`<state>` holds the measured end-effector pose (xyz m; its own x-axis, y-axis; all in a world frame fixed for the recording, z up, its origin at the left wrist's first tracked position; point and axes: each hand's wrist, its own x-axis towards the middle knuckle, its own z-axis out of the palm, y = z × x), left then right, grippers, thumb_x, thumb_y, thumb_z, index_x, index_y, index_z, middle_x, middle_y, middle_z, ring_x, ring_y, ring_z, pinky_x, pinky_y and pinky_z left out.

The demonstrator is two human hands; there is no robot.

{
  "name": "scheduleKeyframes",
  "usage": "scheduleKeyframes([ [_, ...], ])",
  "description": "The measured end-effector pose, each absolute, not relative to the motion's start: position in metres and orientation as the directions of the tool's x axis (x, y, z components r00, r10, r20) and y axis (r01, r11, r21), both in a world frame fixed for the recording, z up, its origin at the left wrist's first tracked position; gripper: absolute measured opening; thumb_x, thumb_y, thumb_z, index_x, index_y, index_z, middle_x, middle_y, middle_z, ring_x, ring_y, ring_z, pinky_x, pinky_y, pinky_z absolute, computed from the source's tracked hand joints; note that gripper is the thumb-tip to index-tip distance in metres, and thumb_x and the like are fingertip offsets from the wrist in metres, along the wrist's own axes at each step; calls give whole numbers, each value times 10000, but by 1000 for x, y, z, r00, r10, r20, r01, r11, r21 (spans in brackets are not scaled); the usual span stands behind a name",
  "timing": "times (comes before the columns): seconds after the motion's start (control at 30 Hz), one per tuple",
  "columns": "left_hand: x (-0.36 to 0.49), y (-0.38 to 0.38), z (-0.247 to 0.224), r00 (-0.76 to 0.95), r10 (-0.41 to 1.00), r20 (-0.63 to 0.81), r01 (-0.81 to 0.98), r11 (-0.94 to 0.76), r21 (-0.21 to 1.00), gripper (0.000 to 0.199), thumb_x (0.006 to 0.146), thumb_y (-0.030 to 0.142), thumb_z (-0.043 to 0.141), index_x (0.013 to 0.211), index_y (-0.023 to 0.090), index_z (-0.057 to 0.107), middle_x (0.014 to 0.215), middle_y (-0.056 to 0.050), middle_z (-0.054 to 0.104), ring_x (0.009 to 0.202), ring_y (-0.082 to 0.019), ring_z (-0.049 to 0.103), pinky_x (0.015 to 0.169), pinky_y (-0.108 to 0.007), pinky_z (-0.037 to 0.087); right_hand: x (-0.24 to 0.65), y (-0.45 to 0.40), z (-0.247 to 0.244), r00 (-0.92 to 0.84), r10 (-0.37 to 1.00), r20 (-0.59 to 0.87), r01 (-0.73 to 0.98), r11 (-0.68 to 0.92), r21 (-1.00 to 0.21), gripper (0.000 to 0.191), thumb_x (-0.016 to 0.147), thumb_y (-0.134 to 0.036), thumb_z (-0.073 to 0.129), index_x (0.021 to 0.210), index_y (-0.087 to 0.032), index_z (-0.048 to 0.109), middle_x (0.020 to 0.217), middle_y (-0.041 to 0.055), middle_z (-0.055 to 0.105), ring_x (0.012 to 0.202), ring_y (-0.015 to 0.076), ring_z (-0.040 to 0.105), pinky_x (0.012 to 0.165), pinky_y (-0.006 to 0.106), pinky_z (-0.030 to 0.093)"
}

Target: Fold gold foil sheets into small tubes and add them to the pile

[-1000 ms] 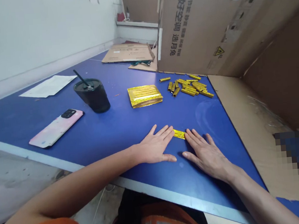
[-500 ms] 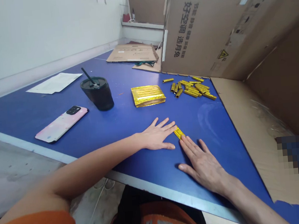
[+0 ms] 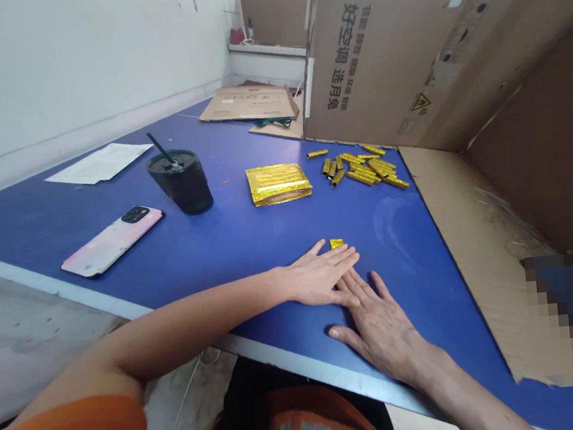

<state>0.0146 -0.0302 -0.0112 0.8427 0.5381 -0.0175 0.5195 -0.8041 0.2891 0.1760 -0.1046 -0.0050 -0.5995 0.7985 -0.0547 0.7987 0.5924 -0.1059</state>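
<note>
A small flat piece of gold foil packaging (image 3: 336, 243) lies on the blue table, with only its far end showing. My left hand (image 3: 316, 276) rests flat across it, fingers stretched out to the right. Just below, my right hand (image 3: 384, 330) also lies flat, its thumb spread and its fingertips partly under the left hand's fingers. The rest of the foil piece is hidden by the hands. Farther back sits a stack of flat gold foil packaging (image 3: 278, 184). To its right is a loose pile of folded gold tubes (image 3: 363, 173).
A dark cup with a straw (image 3: 183, 184) stands at the left, behind a phone (image 3: 111, 244). White paper (image 3: 99, 163) lies near the wall. A large cardboard box (image 3: 402, 51) borders the right and back, and flattened cardboard (image 3: 247, 103) lies at the rear.
My left hand has slid right and nearer to me, now overlapping the right fingertips and covering most of the foil piece. The view has shifted slightly.
</note>
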Motion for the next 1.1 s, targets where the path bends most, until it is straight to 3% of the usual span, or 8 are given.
scheduleKeyframes([
  [0.3,8,-5,-15,810,585,-36,572,-776,264,737,837,630,204,1400,159,138,1468,-77,128,1357,-214,86,1063,-512,40,178,-103,-6,-587,808,-54,810,584,-56,755,820,-609,302,1328,-53,360,1394,209,287,1304,307,232,1022,578,200],
  [0.5,-4,-28,-16,739,674,3,657,-722,219,825,789,698,223,1388,133,178,1454,-116,179,1352,-273,70,1035,-567,47,203,-82,-3,-467,882,-69,884,466,-25,683,852,-580,247,1371,-138,287,1385,118,349,1296,288,264,1022,593,181],
  [0.7,-8,-73,-21,795,604,51,583,-785,208,902,738,754,200,1366,107,238,1415,-157,277,1341,-258,154,1069,-479,35,215,-63,-7,-455,888,-70,890,456,3,650,856,-582,219,1373,-192,273,1424,60,288,1315,272,222,1020,604,167],
  [0.87,-3,-80,-20,788,612,69,586,-780,220,915,735,755,209,1351,79,258,1408,-176,282,1332,-271,180,1063,-487,44,202,-69,0,-455,887,-76,891,454,-25,670,854,-587,215,1364,-161,298,1416,91,297,1319,267,210,1026,599,149],
  [1.0,-3,-80,-14,785,613,90,579,-778,245,880,756,732,212,1351,84,249,1407,-165,292,1330,-256,189,1058,-496,45,184,-83,6,-607,785,-119,793,592,-140,734,841,-607,229,1381,-110,244,1431,120,240,1325,231,197,1063,526,144],
  [1.1,-3,-81,-13,778,621,90,583,-769,262,888,754,734,213,1356,81,236,1407,-165,290,1328,-254,199,1059,-487,62,185,-83,1,-610,786,-103,791,594,-148,741,846,-594,236,1379,-78,238,1433,140,221,1324,231,201,1065,518,149],
])
